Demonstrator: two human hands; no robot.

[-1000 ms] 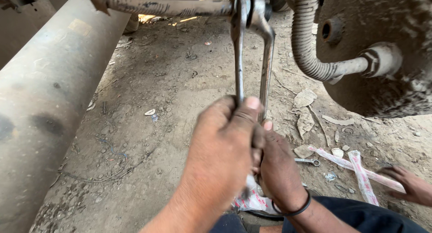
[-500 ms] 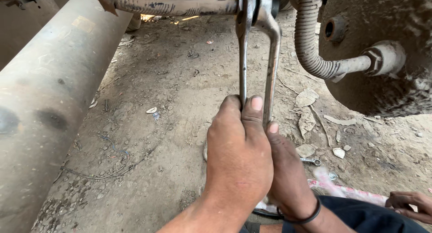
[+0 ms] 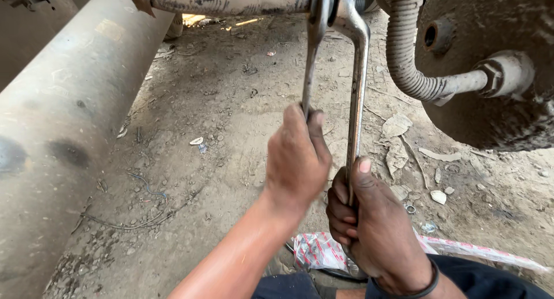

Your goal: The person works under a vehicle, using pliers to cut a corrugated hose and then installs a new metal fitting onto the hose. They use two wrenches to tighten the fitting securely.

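Observation:
Two long steel wrenches hang down from a fitting at the top of the view, under a vehicle. My left hand (image 3: 297, 157) grips the lower end of the left wrench (image 3: 310, 62). My right hand (image 3: 369, 218), with a dark band on its wrist, holds the lower part of the right wrench (image 3: 358, 97), thumb pressed along the shaft. Both wrench heads sit on a bolt or nut (image 3: 337, 2) where a rusty rod (image 3: 225, 2) meets the fitting. The two handles spread apart toward the bottom.
A big grey pipe (image 3: 63, 114) runs along the left. A corrugated hose (image 3: 404, 56) curves into a dirty round housing (image 3: 496, 62) at the right. Below is dirt ground with dry leaves, stones and a red-and-white plastic wrapper (image 3: 323, 250) near my legs.
My hands have separated: the left one slid up and left with its wrench, the right one now shows beside it on the other wrench. Another hand seen at the far right earlier is gone.

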